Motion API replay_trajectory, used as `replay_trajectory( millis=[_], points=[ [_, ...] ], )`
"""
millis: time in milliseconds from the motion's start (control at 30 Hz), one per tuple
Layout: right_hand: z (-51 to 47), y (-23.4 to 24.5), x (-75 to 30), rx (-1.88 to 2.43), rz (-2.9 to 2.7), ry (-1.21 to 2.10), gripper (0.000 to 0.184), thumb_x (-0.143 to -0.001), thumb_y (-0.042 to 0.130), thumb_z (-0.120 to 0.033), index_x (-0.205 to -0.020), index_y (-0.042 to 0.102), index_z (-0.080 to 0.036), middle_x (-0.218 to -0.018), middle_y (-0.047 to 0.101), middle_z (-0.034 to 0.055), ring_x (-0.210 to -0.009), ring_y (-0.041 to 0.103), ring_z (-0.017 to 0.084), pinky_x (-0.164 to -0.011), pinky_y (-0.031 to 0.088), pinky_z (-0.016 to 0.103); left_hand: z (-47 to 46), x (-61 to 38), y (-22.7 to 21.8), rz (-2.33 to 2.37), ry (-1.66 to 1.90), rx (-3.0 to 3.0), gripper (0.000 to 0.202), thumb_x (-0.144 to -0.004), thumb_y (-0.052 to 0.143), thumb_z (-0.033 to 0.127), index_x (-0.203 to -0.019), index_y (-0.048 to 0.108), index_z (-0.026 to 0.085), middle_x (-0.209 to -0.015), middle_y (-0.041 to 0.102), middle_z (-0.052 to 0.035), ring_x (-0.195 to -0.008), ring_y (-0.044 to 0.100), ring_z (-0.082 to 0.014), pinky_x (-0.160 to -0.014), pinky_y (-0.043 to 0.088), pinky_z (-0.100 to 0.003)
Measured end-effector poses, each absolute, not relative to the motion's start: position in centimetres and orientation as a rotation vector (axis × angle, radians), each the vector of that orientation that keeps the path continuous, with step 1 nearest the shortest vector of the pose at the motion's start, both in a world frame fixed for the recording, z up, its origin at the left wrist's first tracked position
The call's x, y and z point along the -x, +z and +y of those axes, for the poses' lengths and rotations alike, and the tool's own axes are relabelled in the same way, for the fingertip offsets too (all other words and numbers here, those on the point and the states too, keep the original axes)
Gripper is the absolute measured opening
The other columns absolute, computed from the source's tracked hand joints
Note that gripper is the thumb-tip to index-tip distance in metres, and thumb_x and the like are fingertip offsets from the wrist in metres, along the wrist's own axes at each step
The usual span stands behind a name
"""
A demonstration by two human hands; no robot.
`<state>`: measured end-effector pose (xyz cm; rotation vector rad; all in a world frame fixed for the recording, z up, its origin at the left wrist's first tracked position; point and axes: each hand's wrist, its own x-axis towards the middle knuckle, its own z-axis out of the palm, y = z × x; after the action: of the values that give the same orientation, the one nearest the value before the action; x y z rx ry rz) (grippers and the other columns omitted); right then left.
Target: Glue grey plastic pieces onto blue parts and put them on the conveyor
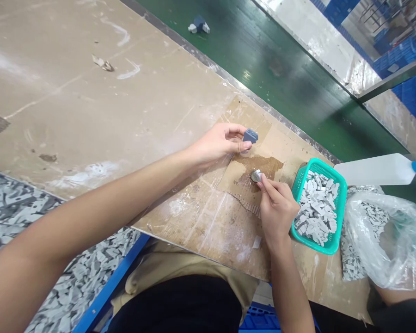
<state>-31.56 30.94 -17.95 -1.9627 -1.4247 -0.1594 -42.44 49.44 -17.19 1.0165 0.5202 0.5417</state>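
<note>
Above the worn tabletop, my left hand point(219, 144) pinches a small dark blue-grey plastic block point(250, 135) between thumb and fingers. Lower and to the right, my right hand point(278, 207) is closed, with thumb and fingertips on a small light grey piece with a rounded, darker end point(255, 175); its exact kind is unclear. Beneath both hands lies a piece of cardboard point(236, 181) with a dark wet-looking stain. A teal plastic basket point(340, 203) full of small grey parts stands just right of my right hand.
At the right lie a white bottle with a blue cap point(377, 169) and a clear plastic bag point(364, 236) of grey parts. A blue-rimmed bin point(104, 296) of grey parts sits lower left. Beyond the table edge, a dark block with pale pieces point(198, 25) rests on a green surface.
</note>
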Motion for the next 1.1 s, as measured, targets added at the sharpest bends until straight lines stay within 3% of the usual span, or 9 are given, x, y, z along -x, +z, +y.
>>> replay_trajectory(
  millis=[233, 500, 1100],
  points=[
    [30.6, -16.4, 31.9, 1.845, -1.057, -0.039, 0.023, -0.091, 0.062, -0.022, -0.11, 0.074, -0.029, -0.097, 0.075, 0.0035, -0.089, 0.069, 0.018, -0.08, 0.057, 0.034, 48.2, 42.3, -16.7, 0.542, 0.426, -1.255, 0.02, -0.064, 0.08, 0.017, -0.08, 0.069, 0.011, -0.072, 0.068, -0.0062, -0.07, 0.063, -0.0174, -0.074, 0.052, -0.032],
    [29.9, -15.6, 32.2, 1.762, -0.995, 0.036, 0.023, -0.09, 0.063, -0.021, -0.107, 0.075, -0.03, -0.094, 0.074, 0.0027, -0.085, 0.068, 0.017, -0.074, 0.057, 0.031, 45.0, 42.3, -16.0, 0.402, 0.267, -1.275, 0.013, -0.067, 0.073, 0.013, -0.08, 0.069, 0.014, -0.081, 0.072, -0.0062, -0.075, 0.067, -0.0184, -0.073, 0.053, -0.029],
    [29.8, -16.2, 32.8, 1.745, -1.21, -0.054, 0.045, -0.09, 0.048, -0.005, -0.115, 0.071, -0.035, -0.092, 0.067, 0.0042, -0.083, 0.064, 0.015, -0.069, 0.056, 0.031, 43.0, 42.8, -15.9, 0.483, 0.413, -1.4, 0.011, -0.071, 0.071, 0.015, -0.082, 0.071, 0.015, -0.076, 0.07, -0.0053, -0.07, 0.066, -0.018, -0.063, 0.055, -0.025]
  ],
)
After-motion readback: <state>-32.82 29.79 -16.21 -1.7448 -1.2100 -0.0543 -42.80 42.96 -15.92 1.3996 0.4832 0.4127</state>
